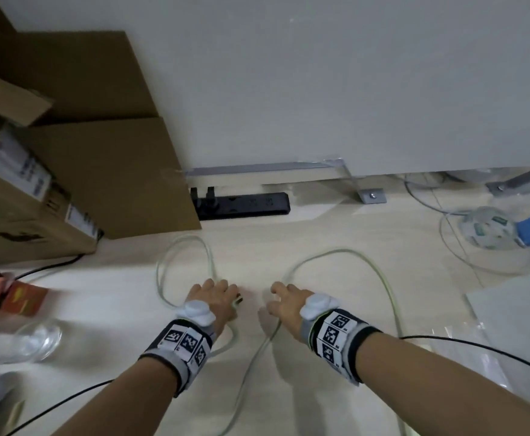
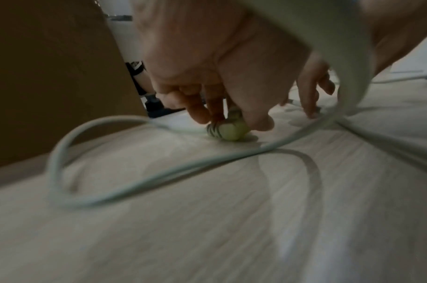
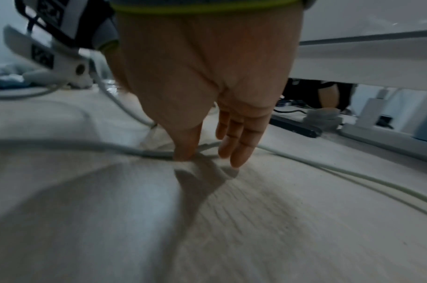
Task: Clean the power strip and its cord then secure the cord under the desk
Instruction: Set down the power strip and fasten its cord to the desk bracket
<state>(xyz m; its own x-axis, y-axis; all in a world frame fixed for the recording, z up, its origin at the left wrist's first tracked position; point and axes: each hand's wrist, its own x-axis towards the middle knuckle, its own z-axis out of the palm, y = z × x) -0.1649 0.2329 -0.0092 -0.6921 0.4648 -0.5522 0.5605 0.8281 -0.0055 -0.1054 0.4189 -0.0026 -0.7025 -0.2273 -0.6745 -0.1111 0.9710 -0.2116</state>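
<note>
A black power strip [image 1: 241,204] lies on the pale floor under the white desk panel [image 1: 351,89], with two black plugs at its left end; it also shows in the right wrist view [image 3: 294,124]. A pale cord [image 1: 345,254] loops across the floor in front of it. My left hand [image 1: 226,289] reaches down, and in the left wrist view its fingers [image 2: 200,116] pinch the cord's pale plug [image 2: 231,132] against the floor. My right hand [image 1: 278,292] is beside it, fingers straight, with the thumb [image 3: 183,151] touching the cord [image 3: 135,151].
Cardboard boxes [image 1: 69,152] stand at the left, one hiding the strip's left end. A metal desk bracket [image 1: 372,196] sits right of the strip. A plastic bag with a blue item [image 1: 509,231], a thin black cable [image 1: 477,347], a clear bottle [image 1: 37,338] and a red box [image 1: 6,294] lie around.
</note>
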